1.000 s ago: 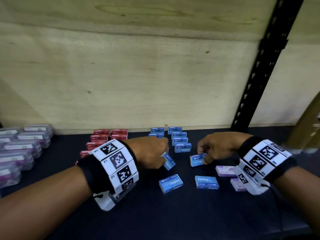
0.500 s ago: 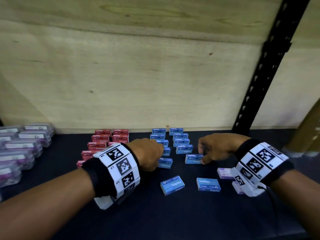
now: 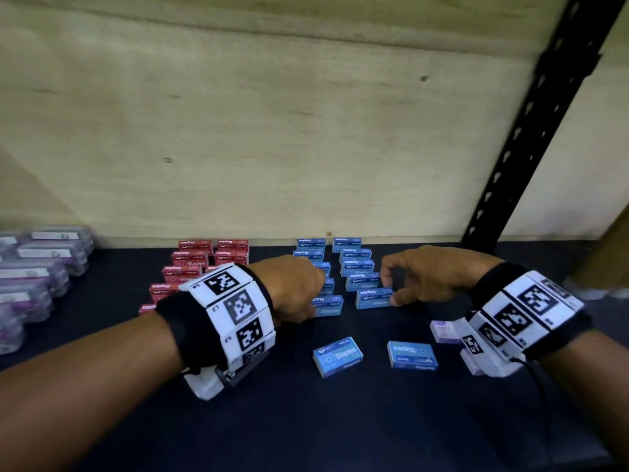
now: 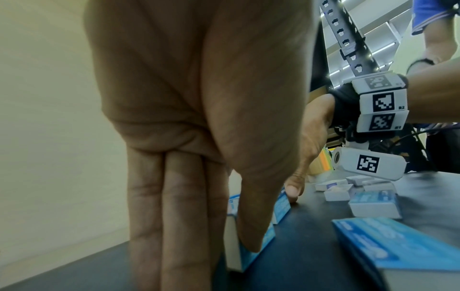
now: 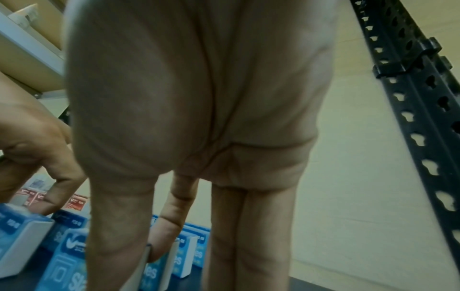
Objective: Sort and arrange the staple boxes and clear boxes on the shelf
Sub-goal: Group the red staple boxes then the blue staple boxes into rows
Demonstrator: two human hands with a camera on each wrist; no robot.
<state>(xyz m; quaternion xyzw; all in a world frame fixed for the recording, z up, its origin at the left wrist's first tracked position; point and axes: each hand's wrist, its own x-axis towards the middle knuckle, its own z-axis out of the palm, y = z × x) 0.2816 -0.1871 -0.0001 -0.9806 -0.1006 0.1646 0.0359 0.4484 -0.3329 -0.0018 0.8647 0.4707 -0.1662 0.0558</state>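
Observation:
Blue staple boxes stand in two columns running back to the wall on the black shelf. My left hand pinches the front blue box of the left column, thumb on its near face. My right hand pinches the front blue box of the right column between thumb and forefinger. Both boxes rest on the shelf. Two loose blue boxes lie nearer me. Red staple boxes sit in rows at the left. Clear boxes are stacked far left.
Small lilac-white boxes lie partly under my right wrist. A black perforated upright rises at the right. A plywood wall closes the back. Bare shelf surface stretches in front of the loose boxes.
Both hands carried their blue boxes back and set them down at the front ends of the two blue columns. The left box, tilted in the air a second ago, now lies flat.

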